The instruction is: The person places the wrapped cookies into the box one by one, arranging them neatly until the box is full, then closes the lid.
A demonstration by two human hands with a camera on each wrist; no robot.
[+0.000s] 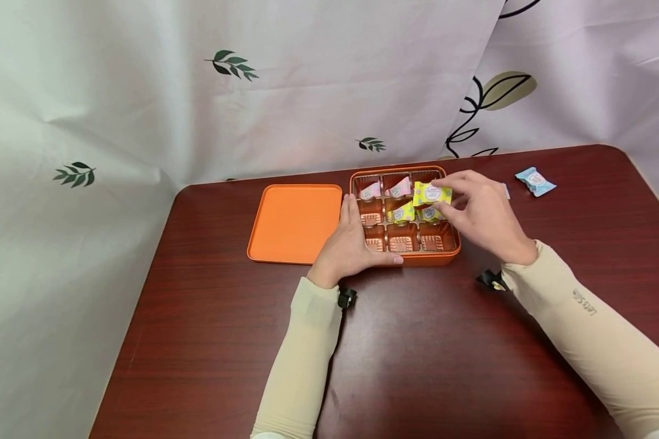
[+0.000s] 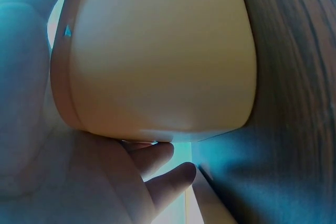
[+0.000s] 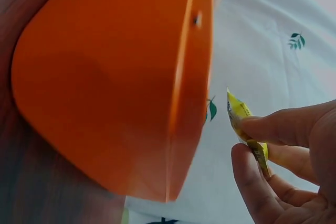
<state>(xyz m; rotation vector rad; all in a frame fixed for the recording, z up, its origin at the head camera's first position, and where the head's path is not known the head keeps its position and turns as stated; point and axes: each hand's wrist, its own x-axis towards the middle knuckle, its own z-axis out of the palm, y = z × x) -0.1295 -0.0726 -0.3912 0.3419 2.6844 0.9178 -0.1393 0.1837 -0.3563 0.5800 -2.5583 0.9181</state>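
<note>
A yellow wrapped candy (image 1: 431, 193) is pinched between the thumb and fingers of my right hand (image 1: 486, 213), over the right part of an orange box (image 1: 417, 261). The right wrist view shows the same candy edge-on, beyond the box's orange wall (image 3: 105, 77). Inside the box is a divided tray; two pink candies (image 1: 370, 191) sit in its back row and two yellow candies (image 1: 402, 212) in its middle row. My left hand (image 1: 348, 247) rests against the box's front left corner, fingers straight along the left side, thumb along the front edge.
A flat orange lid (image 1: 295, 222) lies on the dark red table (image 1: 208, 305), left of the box. A blue wrapped candy (image 1: 535, 181) lies to the right, with another mostly hidden behind my right hand. A patterned white cloth (image 1: 307, 110) hangs behind the table.
</note>
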